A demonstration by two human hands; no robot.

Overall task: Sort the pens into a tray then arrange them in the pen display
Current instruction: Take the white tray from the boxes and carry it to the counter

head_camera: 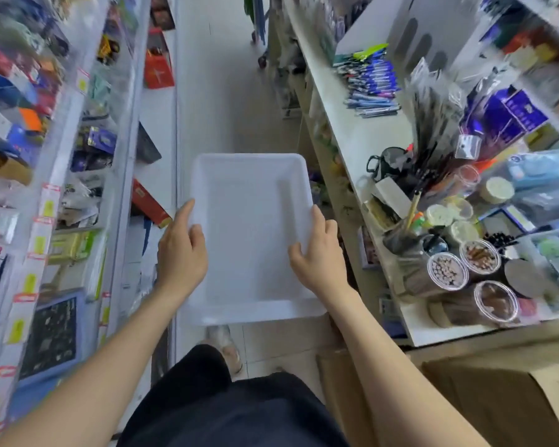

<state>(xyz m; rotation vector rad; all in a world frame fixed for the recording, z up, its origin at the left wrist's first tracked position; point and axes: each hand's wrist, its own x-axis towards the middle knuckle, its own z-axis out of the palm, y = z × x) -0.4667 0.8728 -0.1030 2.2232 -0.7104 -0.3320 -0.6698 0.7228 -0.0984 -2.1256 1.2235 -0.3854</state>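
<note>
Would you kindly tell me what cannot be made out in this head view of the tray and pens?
- Head view: some fingers of the left hand and right hand, hidden under the white tray.
- Pens on the counter: print lost to motion blur.
- Pen display: none identifiable among blurred, edge-cut shelves.

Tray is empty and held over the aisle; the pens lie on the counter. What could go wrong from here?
1. The left hand and right hand grip the tray only by its side rims, over the floor; a slip may drop it.
2. Jars crowd the counter's near end; swinging the tray in there might topple them. The bare stretch beside the pens looks safer.
</note>
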